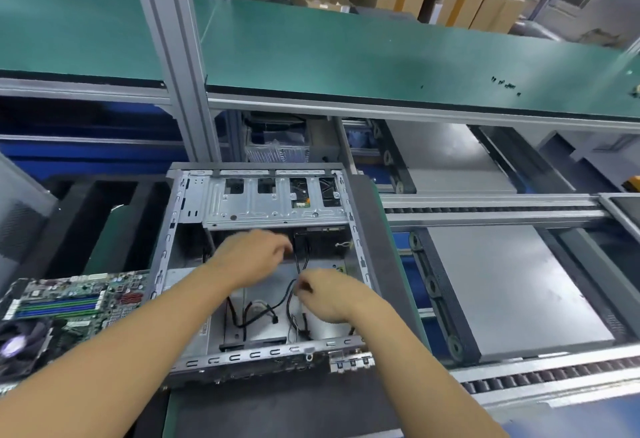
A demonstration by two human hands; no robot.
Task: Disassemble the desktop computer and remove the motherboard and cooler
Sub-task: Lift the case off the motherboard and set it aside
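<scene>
At the far left the motherboard lies flat outside the case, with the cooler and its dark fan seated on its near end. Just to its right is the open computer case, lying on its side. Loose wiring is strewn over its metal floor and a silver drive cage spans its far end. Both hands reach inside the case, near each other but apart. The left hand has its fingers curled at the upper part of a black cable, too blurred to tell whether it grips. The right hand, lower and just to the right, pinches that cable between thumb and fingers. Further right a roller conveyor carries grey pallets. Above, a green shelf has small black screws near its right end
</scene>
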